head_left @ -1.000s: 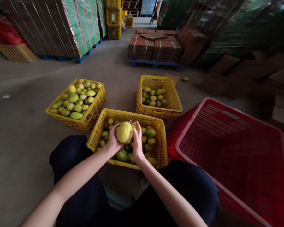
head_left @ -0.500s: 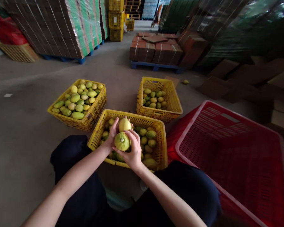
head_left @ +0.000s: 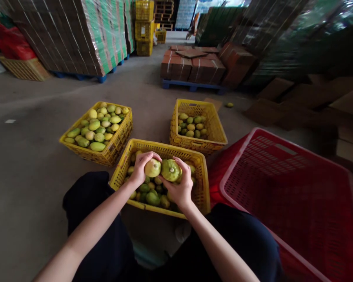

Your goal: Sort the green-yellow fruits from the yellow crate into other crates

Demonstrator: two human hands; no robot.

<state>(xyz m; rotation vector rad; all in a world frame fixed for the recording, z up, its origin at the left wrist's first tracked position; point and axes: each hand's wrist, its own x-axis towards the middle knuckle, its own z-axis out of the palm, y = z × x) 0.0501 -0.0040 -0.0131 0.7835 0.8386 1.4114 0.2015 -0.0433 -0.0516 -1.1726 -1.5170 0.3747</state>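
My left hand (head_left: 140,169) is closed around a pale yellow papaya (head_left: 152,168), its end turned up toward me. Beside it, my right hand (head_left: 181,187) grips a greener papaya (head_left: 170,170), whose pale stem end faces up. The two fruits sit close together above a yellow plastic crate (head_left: 205,184) between my knees. More green and yellow papayas (head_left: 153,198) lie in this crate, partly hidden under my hands.
A heaped yellow crate (head_left: 117,143) stands ahead on the left. Another yellow crate (head_left: 220,133), partly filled, is ahead on the right. A large red basket (head_left: 238,196) stands close by my right knee. Boxes on a blue pallet (head_left: 192,85) and flattened cardboard (head_left: 275,88) lie farther off.
The two papayas were stacked one before the other and now sit side by side. My right hand has shifted right with the greener one; my left has moved slightly down.
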